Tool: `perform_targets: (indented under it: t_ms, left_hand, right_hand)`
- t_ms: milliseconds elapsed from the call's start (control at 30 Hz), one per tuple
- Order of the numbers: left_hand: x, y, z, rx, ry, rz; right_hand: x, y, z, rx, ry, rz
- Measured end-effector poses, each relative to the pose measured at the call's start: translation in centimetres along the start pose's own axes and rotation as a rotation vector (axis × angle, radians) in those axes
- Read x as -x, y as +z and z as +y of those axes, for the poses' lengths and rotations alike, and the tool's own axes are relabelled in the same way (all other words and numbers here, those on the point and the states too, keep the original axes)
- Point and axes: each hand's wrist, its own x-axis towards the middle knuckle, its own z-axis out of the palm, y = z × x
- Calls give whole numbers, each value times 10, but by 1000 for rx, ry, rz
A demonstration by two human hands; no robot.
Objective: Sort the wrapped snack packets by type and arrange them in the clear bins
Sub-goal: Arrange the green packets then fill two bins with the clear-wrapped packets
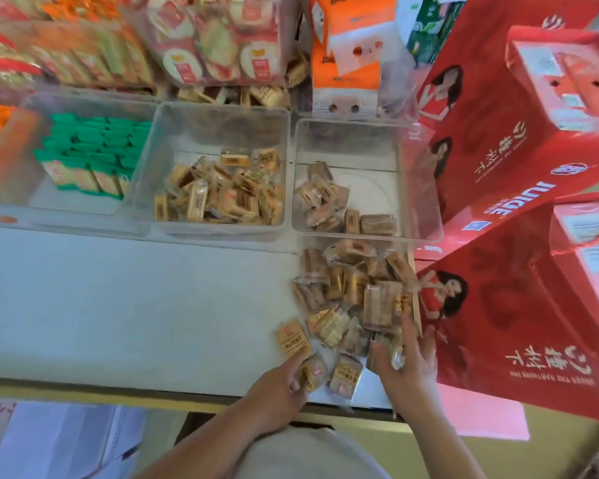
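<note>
A loose heap of tan wrapped snack packets [357, 292] lies on the white counter at the right. My left hand [277, 385] grips one or two packets near the counter's front edge, its finger touching a flat tan packet [293, 338]. My right hand [407, 361] rests spread on the heap's near side, with a clear-wrapped packet under its fingers. Behind stand a middle clear bin [222, 115] holding many tan packets and a right clear bin [419, 188] with several brownish packets in its left half.
A left clear bin [83, 102] holds green-topped packets. Orange packets lie at the far left. Red juice gift boxes [519, 140] crowd the right side, close to the heap. Stacked snack bins and an orange tissue pack [346, 46] stand behind. The counter's front edge [118, 392] runs below.
</note>
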Motion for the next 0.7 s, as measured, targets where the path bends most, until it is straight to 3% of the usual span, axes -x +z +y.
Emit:
perform_targets:
  t_ms: [200, 400, 567, 700]
  left_hand:
    - [-6, -1, 12, 6, 2, 64]
    - [-12, -21, 2, 46, -112, 147]
    - [-14, -39, -11, 70, -144, 230]
    - [-18, -56, -9, -100, -131, 339]
  right_hand:
    - [-35, -1, -30, 119, 116, -200]
    - [-23, 27, -44, 35, 19, -194]
    - [-13, 47, -63, -17, 44, -295]
    - [-27, 32, -57, 60, 36, -358]
